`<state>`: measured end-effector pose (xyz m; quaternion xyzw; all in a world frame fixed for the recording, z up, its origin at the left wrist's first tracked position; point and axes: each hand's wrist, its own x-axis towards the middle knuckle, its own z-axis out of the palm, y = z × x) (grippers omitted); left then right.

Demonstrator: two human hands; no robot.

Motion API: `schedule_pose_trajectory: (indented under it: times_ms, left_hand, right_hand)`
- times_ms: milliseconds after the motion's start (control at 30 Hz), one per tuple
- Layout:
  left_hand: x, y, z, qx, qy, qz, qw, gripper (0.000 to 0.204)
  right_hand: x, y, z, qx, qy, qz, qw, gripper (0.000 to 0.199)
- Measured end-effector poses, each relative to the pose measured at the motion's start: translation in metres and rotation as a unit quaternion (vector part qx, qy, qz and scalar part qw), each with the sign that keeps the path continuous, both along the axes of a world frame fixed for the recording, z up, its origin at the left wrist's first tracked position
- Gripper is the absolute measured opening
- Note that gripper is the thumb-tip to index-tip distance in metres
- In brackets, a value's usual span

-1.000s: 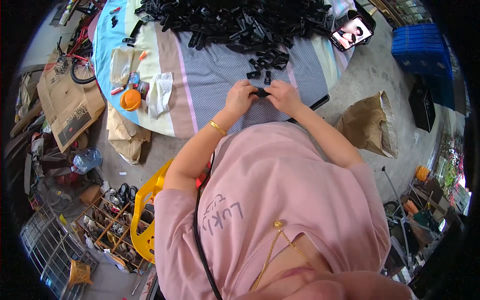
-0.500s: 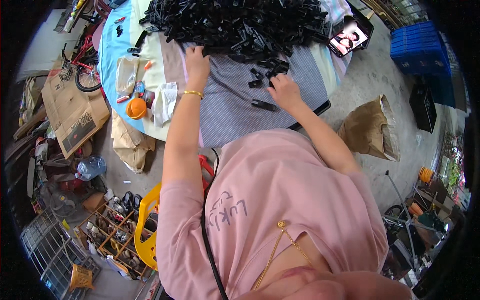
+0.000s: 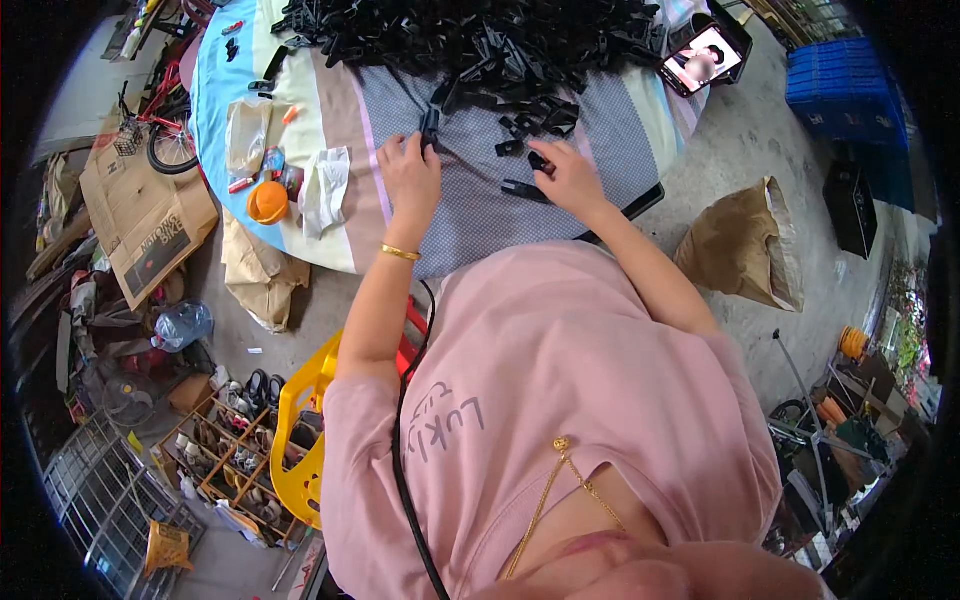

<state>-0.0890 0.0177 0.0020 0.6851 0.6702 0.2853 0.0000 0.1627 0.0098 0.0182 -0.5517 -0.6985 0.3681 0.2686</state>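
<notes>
A large heap of black plastic parts (image 3: 480,45), clip-like in shape, covers the far side of the cloth-covered table (image 3: 470,235). My left hand (image 3: 410,178) is closed at the fingertips on a black plastic part (image 3: 429,126) just in front of the heap. My right hand (image 3: 570,182) pinches a small black plastic piece (image 3: 540,162), partly hidden by the fingers. Beside those fingers lies a longer black part (image 3: 522,190), flat on the dotted cloth. Several loose black parts (image 3: 555,118) sit between the right hand and the heap.
A phone (image 3: 703,60) stands at the table's far right. On the left lie an orange cup-like object (image 3: 268,203), a clear plastic bag (image 3: 248,140) and white tissue (image 3: 325,190). An open brown paper sack (image 3: 745,245) stands on the floor at right; a yellow chair (image 3: 300,450) is at lower left.
My left hand has come back from the heap, toward me and slightly right, with a black plastic part at its fingertips. My right hand has shifted slightly nearer, its small piece now showing.
</notes>
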Motion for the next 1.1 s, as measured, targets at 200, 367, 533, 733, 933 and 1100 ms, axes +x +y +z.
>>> schedule_pose_trajectory:
  times_ms: [200, 367, 533, 733, 933, 1100]
  left_hand:
    - [0.009, 0.004, 0.020, -0.073, 0.097, -0.021, 0.992, 0.029]
    - [0.015, 0.016, 0.008, -0.118, 0.063, -0.004, 0.991, 0.031]
    - [0.026, 0.042, 0.029, -0.177, 0.093, -0.008, 0.980, 0.026]
    - [0.023, 0.065, 0.011, -0.201, 0.163, -0.019, 0.966, 0.023]
    - [0.054, 0.027, 0.056, -0.163, -0.125, -0.069, 0.976, 0.034]
    - [0.084, 0.007, 0.027, -0.380, -0.553, -0.041, 0.741, 0.037]
  right_hand:
    - [0.016, -0.002, 0.004, 0.041, -0.188, 0.060, 0.980, 0.024]
    - [0.038, -0.009, -0.011, 0.138, -0.143, 0.050, 0.979, 0.026]
    - [0.017, -0.009, -0.011, 0.066, 0.005, 0.013, 0.998, 0.027]
    - [0.012, -0.007, -0.009, 0.106, -0.141, 0.086, 0.981, 0.024]
    - [0.032, -0.019, -0.016, 0.066, -0.137, 0.147, 0.977, 0.023]
    - [0.036, -0.016, -0.001, -0.022, -0.018, -0.043, 0.999, 0.027]
